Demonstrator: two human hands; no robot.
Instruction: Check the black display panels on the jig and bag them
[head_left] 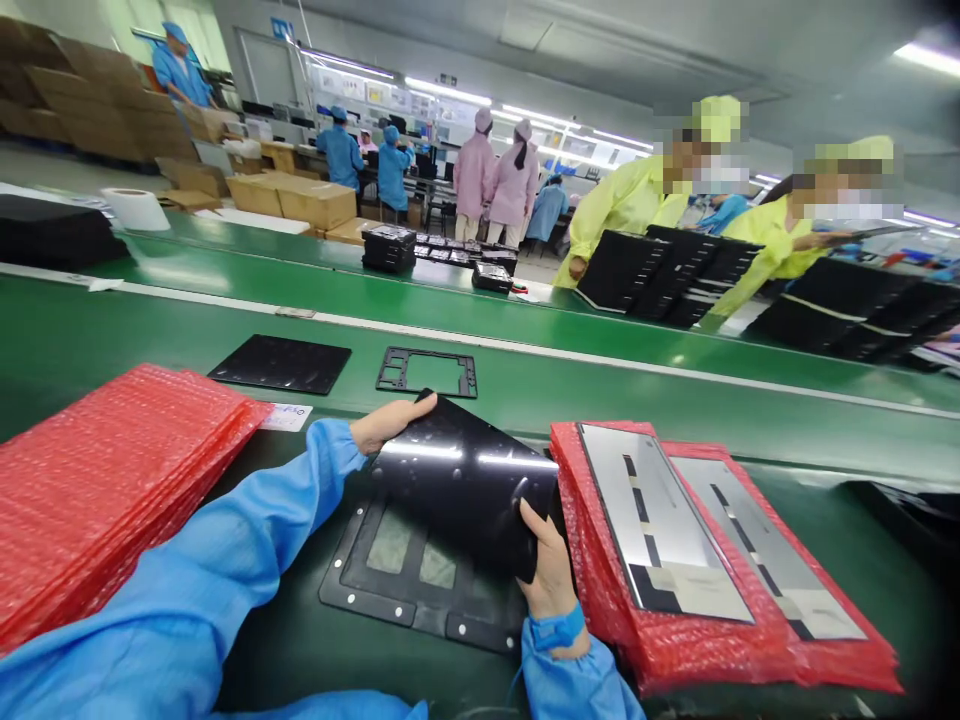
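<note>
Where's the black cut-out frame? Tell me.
Head view: the black cut-out frame lies on the green conveyor belt, right of a flat black panel, beyond the curved black sheet.

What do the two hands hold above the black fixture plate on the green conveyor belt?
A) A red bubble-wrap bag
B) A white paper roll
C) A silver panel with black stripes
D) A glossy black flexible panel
D. The left hand and right hand grip the edges of the glossy black flexible panel, which bends above the black fixture plate.
</note>
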